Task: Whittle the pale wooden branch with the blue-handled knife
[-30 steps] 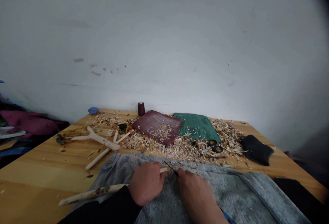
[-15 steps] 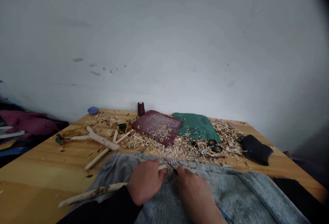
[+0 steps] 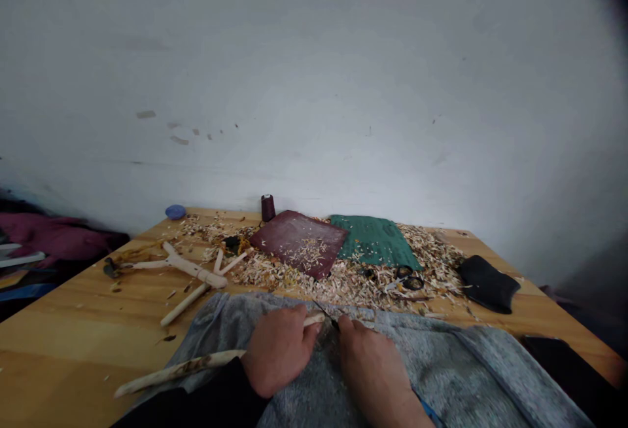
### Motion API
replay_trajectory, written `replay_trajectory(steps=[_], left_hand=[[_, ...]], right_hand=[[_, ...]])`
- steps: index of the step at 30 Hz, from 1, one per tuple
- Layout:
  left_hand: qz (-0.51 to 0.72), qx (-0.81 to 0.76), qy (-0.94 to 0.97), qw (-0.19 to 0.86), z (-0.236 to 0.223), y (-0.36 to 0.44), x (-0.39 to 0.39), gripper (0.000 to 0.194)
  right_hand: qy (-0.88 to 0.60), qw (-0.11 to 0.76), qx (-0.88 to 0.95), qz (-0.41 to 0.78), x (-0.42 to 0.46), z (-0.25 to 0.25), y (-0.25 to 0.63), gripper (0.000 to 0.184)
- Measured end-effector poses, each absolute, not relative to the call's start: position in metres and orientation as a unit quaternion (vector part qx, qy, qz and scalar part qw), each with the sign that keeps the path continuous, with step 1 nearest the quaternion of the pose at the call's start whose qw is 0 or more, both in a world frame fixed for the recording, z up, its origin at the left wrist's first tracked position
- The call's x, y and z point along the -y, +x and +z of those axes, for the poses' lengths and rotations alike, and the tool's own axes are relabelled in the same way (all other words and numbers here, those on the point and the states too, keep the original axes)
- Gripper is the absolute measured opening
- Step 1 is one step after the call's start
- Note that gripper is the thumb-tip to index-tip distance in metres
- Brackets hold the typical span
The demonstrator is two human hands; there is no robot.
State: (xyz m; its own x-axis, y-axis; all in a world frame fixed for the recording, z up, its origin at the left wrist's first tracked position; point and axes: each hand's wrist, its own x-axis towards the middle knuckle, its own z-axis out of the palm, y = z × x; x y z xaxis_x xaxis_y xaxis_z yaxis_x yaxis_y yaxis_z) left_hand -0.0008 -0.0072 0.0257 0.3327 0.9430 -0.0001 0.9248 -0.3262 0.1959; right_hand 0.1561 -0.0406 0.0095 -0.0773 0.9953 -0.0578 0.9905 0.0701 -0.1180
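My left hand is closed around a long pale wooden stick that runs out to the left over the table edge. The stick's tip pokes out past my fingers. My right hand is closed on a small knife; its dark blade rests against the stick's tip. Both hands lie over a grey fleece cloth spread on the near side of the wooden table.
Wood shavings cover the table's middle, with a maroon pad, a green mat, scissors, a thread spool and a black pouch. Carved forked sticks lie at the left. Behind is a white wall.
Both hands stay at the stick's tip, with the blade shifting only slightly against it. The view has moved a little.
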Motion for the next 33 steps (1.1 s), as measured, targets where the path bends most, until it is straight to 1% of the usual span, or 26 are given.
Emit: replay_trajectory(steps=[9, 20, 33], left_hand=[[0.059, -0.577, 0.809, 0.096, 0.0299, -0.0038, 0.0061, 0.026], [0.060, -0.569, 0.816, 0.081, 0.0231, 0.0015, 0.0106, 0.025], [0.069, -0.573, 0.811, 0.095, 0.0269, -0.0032, 0.0074, 0.026]], right_hand=[[-0.676, 0.039, 0.727, 0.111, 0.0419, 0.0162, 0.1596, 0.024], [-0.682, 0.023, 0.728, 0.067, 0.0414, 0.0129, 0.1564, 0.031], [-0.678, 0.033, 0.729, 0.092, 0.0422, 0.0169, 0.1569, 0.024]])
